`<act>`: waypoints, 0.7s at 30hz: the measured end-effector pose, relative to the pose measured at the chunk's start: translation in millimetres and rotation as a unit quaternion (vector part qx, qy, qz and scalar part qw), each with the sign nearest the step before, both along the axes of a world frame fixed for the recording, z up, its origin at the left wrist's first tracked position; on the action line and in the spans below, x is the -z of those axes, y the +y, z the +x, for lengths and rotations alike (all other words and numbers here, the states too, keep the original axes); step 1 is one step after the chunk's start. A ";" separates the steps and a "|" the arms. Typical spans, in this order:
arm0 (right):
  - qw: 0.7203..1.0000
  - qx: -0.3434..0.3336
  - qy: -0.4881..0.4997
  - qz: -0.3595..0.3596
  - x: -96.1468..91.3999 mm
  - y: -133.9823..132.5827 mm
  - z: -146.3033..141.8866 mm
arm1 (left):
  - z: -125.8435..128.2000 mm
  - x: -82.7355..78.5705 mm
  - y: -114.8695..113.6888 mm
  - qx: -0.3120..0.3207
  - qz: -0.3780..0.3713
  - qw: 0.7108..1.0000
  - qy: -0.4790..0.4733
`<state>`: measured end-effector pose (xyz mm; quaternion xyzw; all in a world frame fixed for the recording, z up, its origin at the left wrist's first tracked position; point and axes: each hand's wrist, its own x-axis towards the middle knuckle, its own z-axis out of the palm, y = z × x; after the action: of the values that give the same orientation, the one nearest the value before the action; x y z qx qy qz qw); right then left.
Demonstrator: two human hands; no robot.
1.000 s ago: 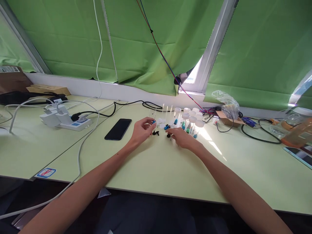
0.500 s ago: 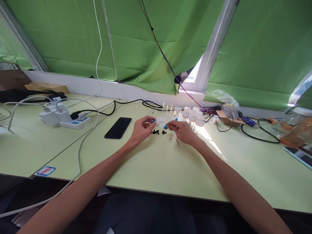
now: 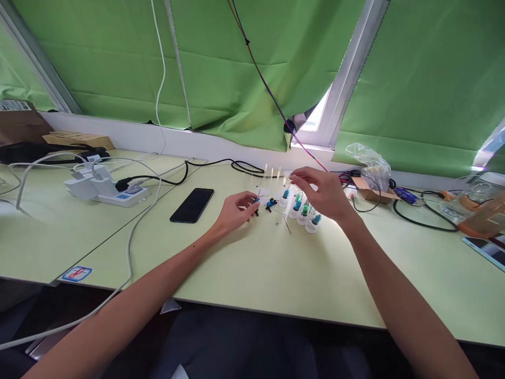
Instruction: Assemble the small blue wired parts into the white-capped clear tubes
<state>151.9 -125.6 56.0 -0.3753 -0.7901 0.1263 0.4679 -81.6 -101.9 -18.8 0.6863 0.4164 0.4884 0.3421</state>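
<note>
My left hand [image 3: 236, 209] rests on the pale green table [image 3: 252, 263], its fingers pinched on a small blue part [image 3: 256, 200] with a thin wire. My right hand [image 3: 321, 192] is raised above a row of small clear vials [image 3: 303, 210] with blue and green pieces inside; its thumb and forefinger are pinched, and what they hold is too small to name. Small black and blue parts [image 3: 270, 203] and thin wires [image 3: 284, 223] lie on the table between my hands. Several empty clear tubes [image 3: 272, 172] stand behind them.
A black phone [image 3: 192, 205] lies left of my left hand. A white power strip [image 3: 103, 188] with cables sits further left. At the back right are a small cardboard box with a plastic bag [image 3: 369, 171], black cables [image 3: 418, 216] and an orange-trimmed item [image 3: 483, 218]. Green blinds hang behind.
My right hand has lifted from the table and moved back and right, above the vials. My left hand shifted slightly right, still pinching the blue part.
</note>
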 end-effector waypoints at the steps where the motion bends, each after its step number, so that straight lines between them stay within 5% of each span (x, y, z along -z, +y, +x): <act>1: 0.999 0.025 -0.024 0.022 -2.2 0.1 4.0 | 0.4 0.6 -0.5 0.004 -0.001 1.000 0.008; 5: 0.982 0.115 -0.131 0.072 -1.6 9.1 20.6 | 1.5 3.7 -0.8 0.014 0.002 0.999 0.033; 9: 0.965 0.126 -0.225 0.040 6.8 19.8 31.8 | 1.6 6.4 0.7 0.016 0.001 0.999 0.038; 21: 0.968 0.135 -0.211 0.020 10.0 21.1 39.9 | 2.1 3.4 -3.2 0.021 -0.004 0.999 0.042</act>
<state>191.9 -104.5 45.9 -0.4872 -0.8154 -0.0360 0.3106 -79.5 -105.1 -22.2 0.7134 0.4176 0.4501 0.3378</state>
